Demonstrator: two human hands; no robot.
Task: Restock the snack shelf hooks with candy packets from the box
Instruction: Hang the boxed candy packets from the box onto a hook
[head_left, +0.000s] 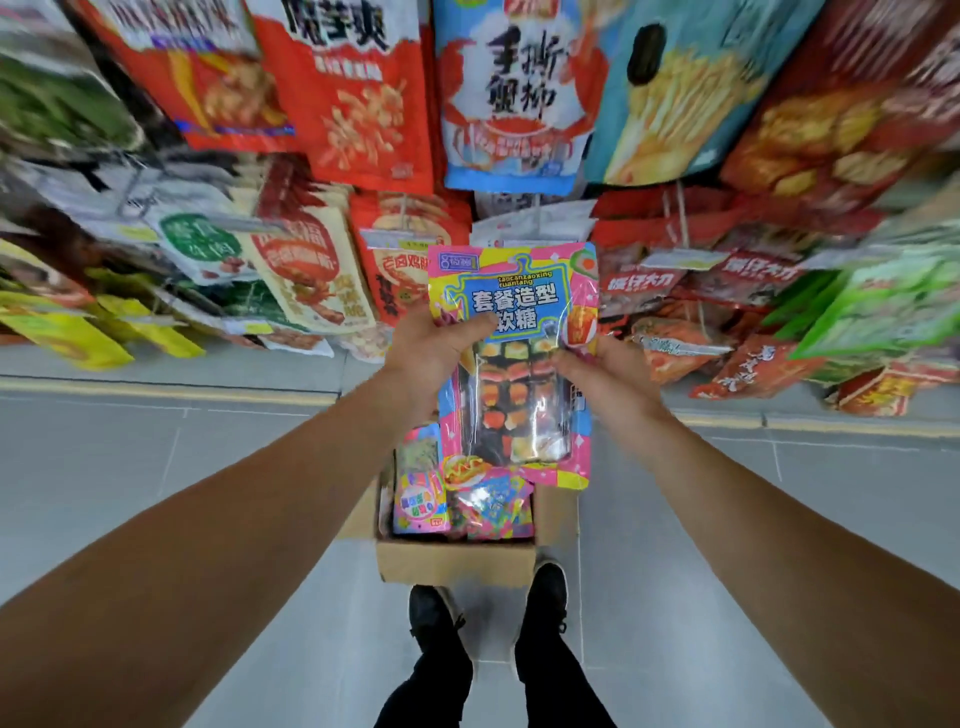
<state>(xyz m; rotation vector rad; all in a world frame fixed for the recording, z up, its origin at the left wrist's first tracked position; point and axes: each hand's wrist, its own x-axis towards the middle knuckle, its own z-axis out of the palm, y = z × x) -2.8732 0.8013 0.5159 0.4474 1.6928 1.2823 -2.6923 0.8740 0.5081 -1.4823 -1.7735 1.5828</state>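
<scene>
Now the left hand (431, 353) and right hand (605, 371) are both pinching a pink candy packet (511, 364) by its side edges, holding it up before the snack hooks, above the box (457, 564) on the floor. It is looking light, soft and crinkly; gripping near the top hang-hole seems best.

The candy packet (511, 358) reads "套餐造型软糖" and "taocanzaoxing ruantang". A blue crab bag (511, 98) above reads "手撕蟹柳". Red bags (641, 283) at right read "猴仔大刀".
</scene>
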